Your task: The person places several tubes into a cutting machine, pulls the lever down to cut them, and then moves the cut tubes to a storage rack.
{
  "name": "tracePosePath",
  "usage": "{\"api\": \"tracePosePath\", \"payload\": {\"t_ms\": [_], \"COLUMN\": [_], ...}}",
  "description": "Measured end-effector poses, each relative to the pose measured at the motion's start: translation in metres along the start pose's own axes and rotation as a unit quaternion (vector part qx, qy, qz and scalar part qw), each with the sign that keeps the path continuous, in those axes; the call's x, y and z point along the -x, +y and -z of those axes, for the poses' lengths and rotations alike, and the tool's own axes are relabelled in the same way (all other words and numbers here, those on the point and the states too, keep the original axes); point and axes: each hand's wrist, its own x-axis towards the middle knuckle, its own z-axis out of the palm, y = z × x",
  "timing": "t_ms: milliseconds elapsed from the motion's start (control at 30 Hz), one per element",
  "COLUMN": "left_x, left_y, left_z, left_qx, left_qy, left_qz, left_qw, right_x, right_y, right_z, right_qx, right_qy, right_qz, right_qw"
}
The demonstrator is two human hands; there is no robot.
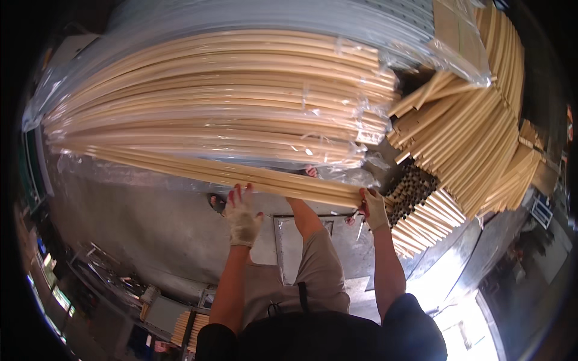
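A long bundle of pale wooden-looking poles [283, 183] in clear plastic film lies slantwise in front of me, along the near edge of a larger stack. My left hand [242, 221], in a pale glove with red fingertips, has its fingers spread, with the tips at the bundle's near side. At the bundle's right end, my right hand [376, 210], gloved the same way, is closed around the pole ends; its fingers are partly hidden. Beyond it, the large stack of film-wrapped poles [241, 102] spreads across the view.
Loose poles [469, 138] are heaped at the right, above more poles with dark open ends [412, 189]. Film-covered grey material [271, 15] and a cardboard piece [460, 42] sit at the back. Concrete floor [162, 222] lies below. A shelf with short poles [183, 328] stands lower left.
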Motion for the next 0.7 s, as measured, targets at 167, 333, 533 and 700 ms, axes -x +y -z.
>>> {"api": "tracePosePath", "payload": {"t_ms": [167, 333, 533, 700], "left_x": [0.011, 0.074, 0.189, 0.353], "left_y": [0.050, 0.060, 0.042, -0.028], "left_z": [0.056, 0.212, 0.445, 0.601], "left_qx": [-0.067, -0.029, -0.045, -0.183], "left_qy": [0.086, 0.249, 0.406, 0.771], "left_qz": [-0.249, -0.277, -0.328, -0.239], "left_qw": [0.962, 0.927, 0.852, 0.561], "right_x": [0.166, 0.357, 0.454, 0.637], "right_y": [-0.074, -0.152, -0.218, -0.255], "right_z": [0.001, 0.004, 0.079, -0.063], "right_qx": [0.074, 0.270, 0.134, -0.194], "right_qy": [-0.039, -0.009, -0.005, -0.439], "right_qz": [0.060, 0.294, 0.555, 0.528], "right_qw": [0.995, 0.917, 0.821, 0.701]}}
